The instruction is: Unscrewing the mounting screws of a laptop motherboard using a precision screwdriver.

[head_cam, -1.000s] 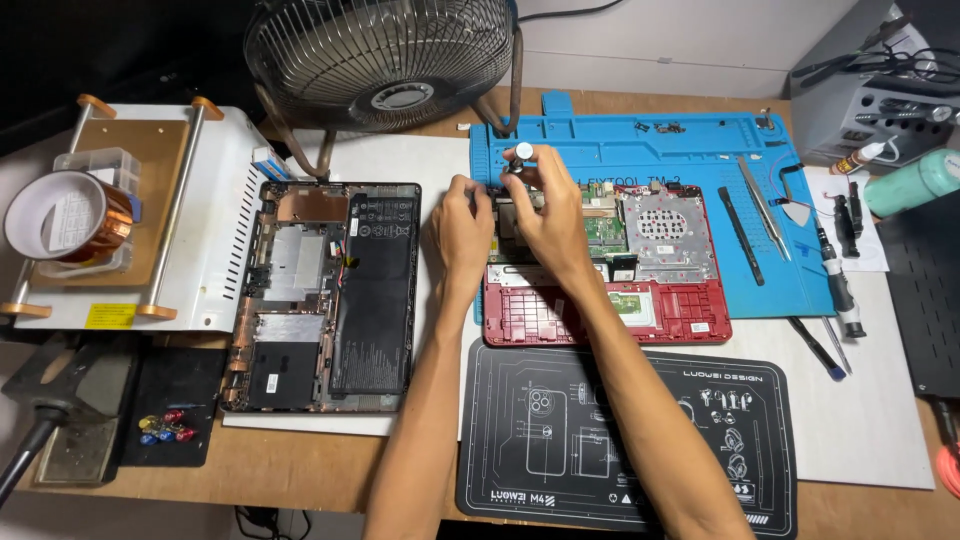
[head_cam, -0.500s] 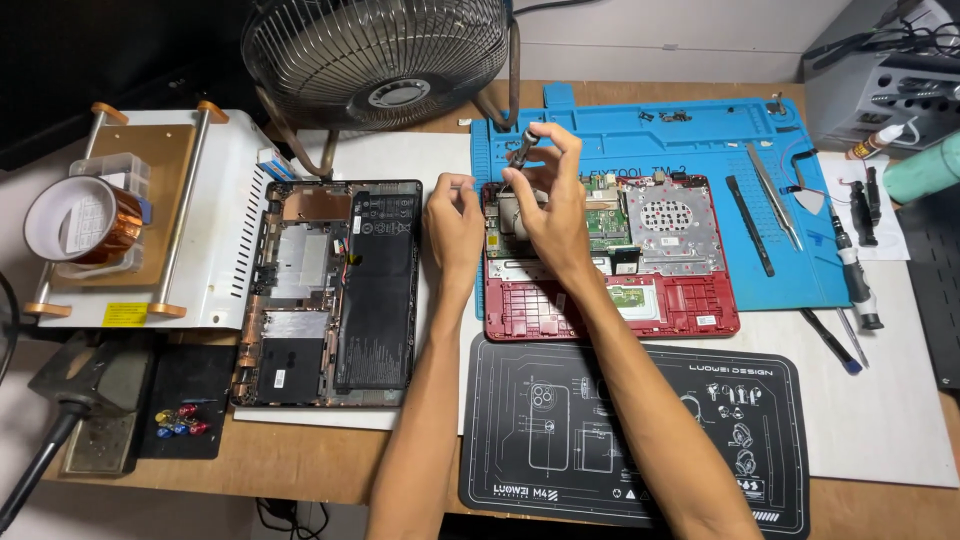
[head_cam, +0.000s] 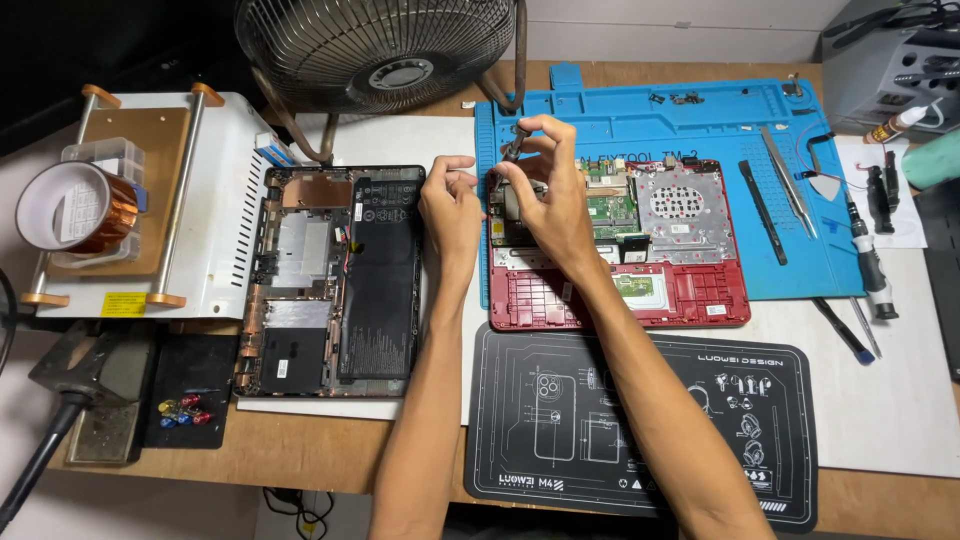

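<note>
Fingers (head_cam: 540, 135) pinching small part (head_cam: 514, 143) above red laptop base (head_cam: 620, 290), fan (head_cam: 375, 50) behind.

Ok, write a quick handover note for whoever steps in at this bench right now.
Right hand: fingertips pinch a small dark part, lifted above the red laptop base on the blue mat.
Left hand: empty, fingers at the base's left edge.
Done: the red base lies open, with board and metal plate exposed. The black laptop chassis lies open to the left, battery still in.
Left: the lifted part has not been set down. Tools lie to the right.
</note>
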